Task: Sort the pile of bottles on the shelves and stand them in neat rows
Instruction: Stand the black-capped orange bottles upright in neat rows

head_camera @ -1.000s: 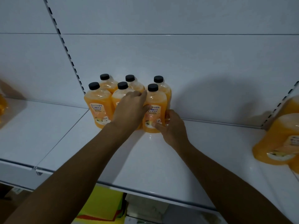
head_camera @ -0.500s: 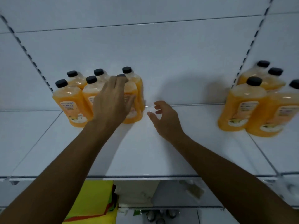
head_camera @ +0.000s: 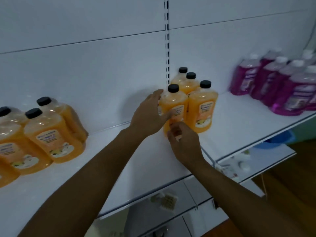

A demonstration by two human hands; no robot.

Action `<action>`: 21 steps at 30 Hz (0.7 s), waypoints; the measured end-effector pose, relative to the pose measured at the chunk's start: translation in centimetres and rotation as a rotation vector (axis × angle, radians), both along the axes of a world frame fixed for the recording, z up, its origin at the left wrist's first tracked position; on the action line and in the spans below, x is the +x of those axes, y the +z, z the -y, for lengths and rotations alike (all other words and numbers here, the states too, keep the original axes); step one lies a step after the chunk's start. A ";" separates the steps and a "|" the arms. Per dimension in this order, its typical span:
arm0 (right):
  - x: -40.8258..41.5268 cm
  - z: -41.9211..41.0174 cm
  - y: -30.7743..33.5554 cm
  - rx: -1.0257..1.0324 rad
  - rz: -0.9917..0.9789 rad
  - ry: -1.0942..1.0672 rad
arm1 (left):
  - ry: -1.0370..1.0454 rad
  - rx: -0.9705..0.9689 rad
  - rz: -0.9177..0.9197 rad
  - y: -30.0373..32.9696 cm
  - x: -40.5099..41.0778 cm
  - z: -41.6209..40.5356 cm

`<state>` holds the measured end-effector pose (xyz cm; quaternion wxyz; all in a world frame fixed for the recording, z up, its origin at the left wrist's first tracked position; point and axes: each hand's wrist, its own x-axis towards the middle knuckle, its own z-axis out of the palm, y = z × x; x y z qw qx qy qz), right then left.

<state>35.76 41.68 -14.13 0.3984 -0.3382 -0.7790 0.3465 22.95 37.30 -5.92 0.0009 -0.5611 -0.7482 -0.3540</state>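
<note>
A: Hands first. Left hand (head_camera: 147,115) is reaching to the front-left orange bottle (head_camera: 174,108) of a group of four, fingers fairly straight and spread, lying against the bottle's left side and shoulder. It is touching, not wrapping.

B: Right hand (head_camera: 183,142) is sitting low in front of the same bottle, fingers curling at its base and label. Motion blur is hiding whether it is actually pinching the bottle; cannot tell.

A: Noting the group: four black-capped bottles are standing upright in two pairs on the white shelf (head_camera: 239,127), just right of the slotted upright (head_camera: 167,48), the rear pair close to the back panel.

B: Second group of orange bottles (head_camera: 49,134) is standing at far left on the same shelf level, well apart from the four, packed side by side.

A: Purple bottles (head_camera: 280,86) with white caps are standing in a cluster at far right, blurred.
</note>
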 end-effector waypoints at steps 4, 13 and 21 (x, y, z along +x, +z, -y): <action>1.8 -1.8 -0.2 -0.003 0.008 -0.056 | 0.030 0.008 0.043 0.0 -0.2 -1.8; -0.3 -1.7 -0.7 -0.096 0.071 0.040 | 0.048 -0.007 0.164 1.1 -3.3 2.2; -6.3 1.3 0.8 -0.261 0.111 0.493 | 0.135 0.000 0.130 2.5 -7.0 9.1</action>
